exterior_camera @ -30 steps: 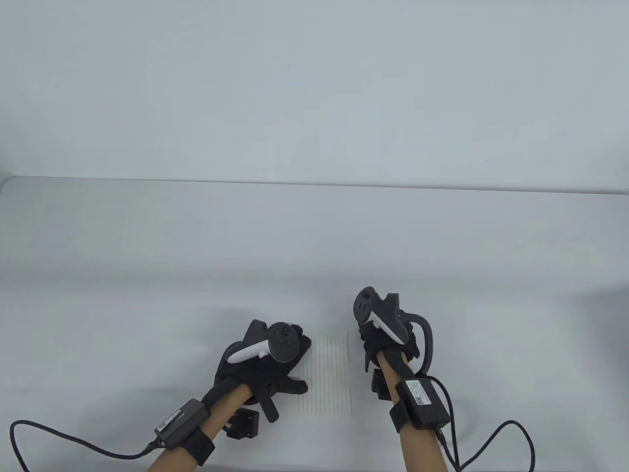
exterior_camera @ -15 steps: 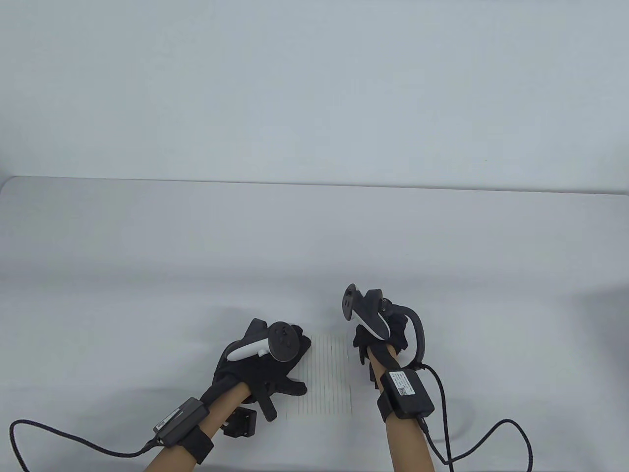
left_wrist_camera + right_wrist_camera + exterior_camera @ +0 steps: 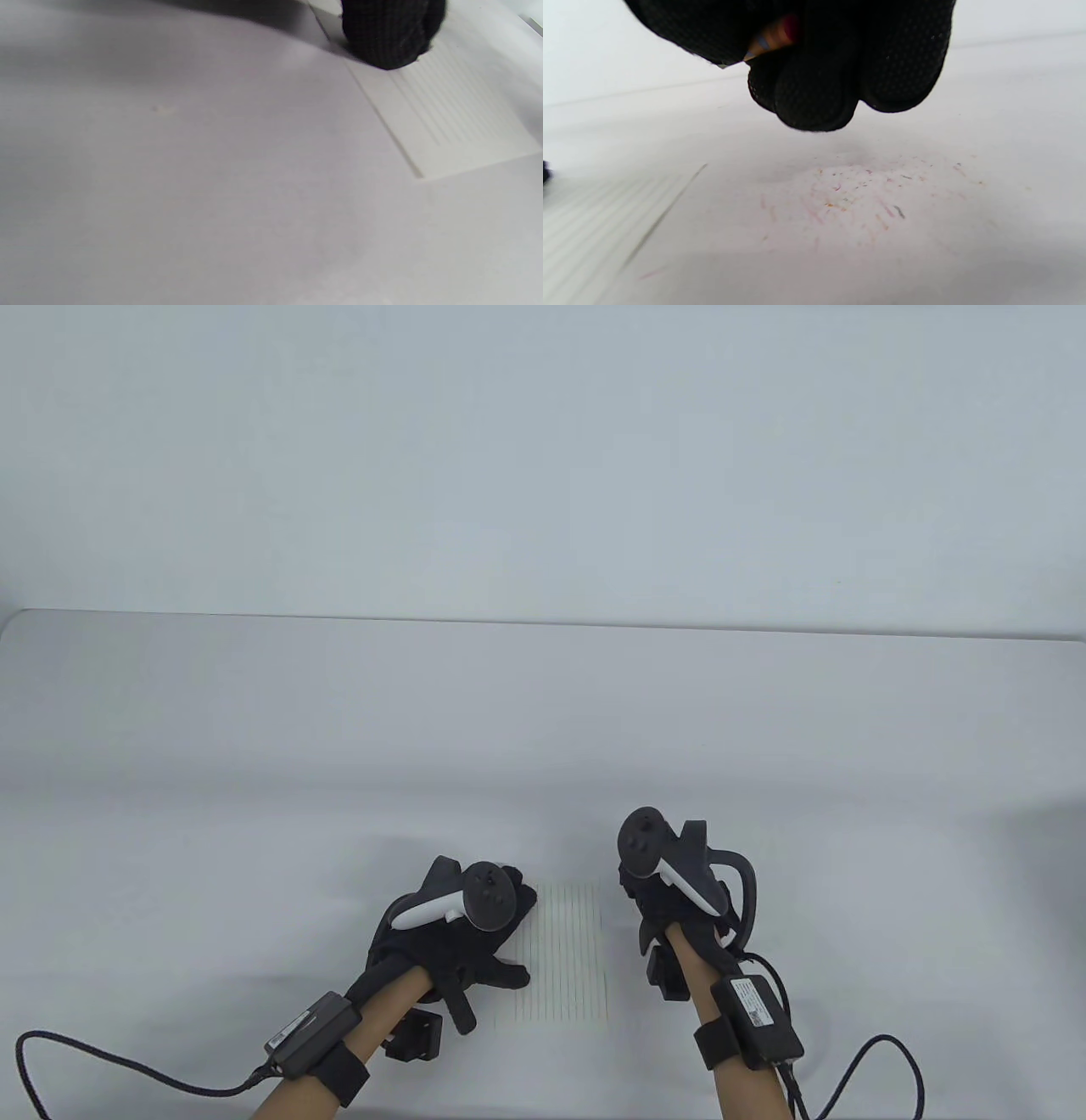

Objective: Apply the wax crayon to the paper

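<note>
A small lined sheet of paper (image 3: 567, 950) lies on the white table near the front edge. My left hand (image 3: 462, 920) rests flat on the paper's left edge; in the left wrist view one fingertip (image 3: 390, 36) presses on the paper (image 3: 449, 118). My right hand (image 3: 666, 899) hovers just off the paper's right edge, fingers curled. In the right wrist view these fingers (image 3: 818, 84) hold a crayon (image 3: 775, 37) with an orange wrapper and a dark red end; its tip is hidden. The paper's edge (image 3: 594, 228) shows at the left there.
Small coloured crayon specks (image 3: 861, 199) mark the table under my right hand. Black cables (image 3: 127, 1065) trail from both wrists along the front edge. The table's far edge (image 3: 543, 621) meets a plain wall.
My right hand swung left and tilted toward the paper's top right corner half a second ago, then came back right and a little lower. My left hand has stayed on the paper.
</note>
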Motion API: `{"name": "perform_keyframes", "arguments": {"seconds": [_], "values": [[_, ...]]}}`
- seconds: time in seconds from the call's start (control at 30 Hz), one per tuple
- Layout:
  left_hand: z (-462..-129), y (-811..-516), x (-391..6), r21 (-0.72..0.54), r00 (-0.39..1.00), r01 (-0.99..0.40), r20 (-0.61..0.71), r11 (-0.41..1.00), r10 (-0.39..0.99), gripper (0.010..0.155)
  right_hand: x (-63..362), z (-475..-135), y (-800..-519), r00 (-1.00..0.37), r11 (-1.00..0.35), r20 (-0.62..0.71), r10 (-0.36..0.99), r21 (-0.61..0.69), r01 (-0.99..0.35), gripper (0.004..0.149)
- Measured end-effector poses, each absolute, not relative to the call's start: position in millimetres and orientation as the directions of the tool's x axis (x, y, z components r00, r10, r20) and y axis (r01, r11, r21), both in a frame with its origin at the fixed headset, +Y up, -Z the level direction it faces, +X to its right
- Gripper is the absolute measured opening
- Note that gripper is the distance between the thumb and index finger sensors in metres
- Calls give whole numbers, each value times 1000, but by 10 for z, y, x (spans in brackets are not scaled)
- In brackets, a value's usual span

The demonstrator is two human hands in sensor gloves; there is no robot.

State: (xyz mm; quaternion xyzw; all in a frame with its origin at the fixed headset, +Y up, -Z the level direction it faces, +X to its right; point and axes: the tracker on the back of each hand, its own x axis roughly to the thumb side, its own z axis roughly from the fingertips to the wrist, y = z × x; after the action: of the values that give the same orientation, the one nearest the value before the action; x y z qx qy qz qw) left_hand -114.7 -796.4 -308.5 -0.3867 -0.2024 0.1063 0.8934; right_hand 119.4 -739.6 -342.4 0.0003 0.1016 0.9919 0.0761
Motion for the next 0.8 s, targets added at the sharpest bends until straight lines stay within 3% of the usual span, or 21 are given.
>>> {"name": "perform_keyframes", "arguments": {"seconds": [0.2, 0.37, 0.8], "values": [[-3077, -7986, -1165, -744, 893, -47, 268, 667, 362, 93, 1130, -3212, -7426, -981, -958, 50, 188, 230, -172, 40], [-3097, -8009, -1217, -772, 872, -127, 212, 622, 440, 76, 1010, -3076, -7488, -984, -956, 93, 151, 266, -122, 39], [-3095, -8017, -1216, -768, 881, -102, 225, 633, 416, 78, 384, -2999, -7481, -966, -978, 253, 61, 209, -7, 39]]}}
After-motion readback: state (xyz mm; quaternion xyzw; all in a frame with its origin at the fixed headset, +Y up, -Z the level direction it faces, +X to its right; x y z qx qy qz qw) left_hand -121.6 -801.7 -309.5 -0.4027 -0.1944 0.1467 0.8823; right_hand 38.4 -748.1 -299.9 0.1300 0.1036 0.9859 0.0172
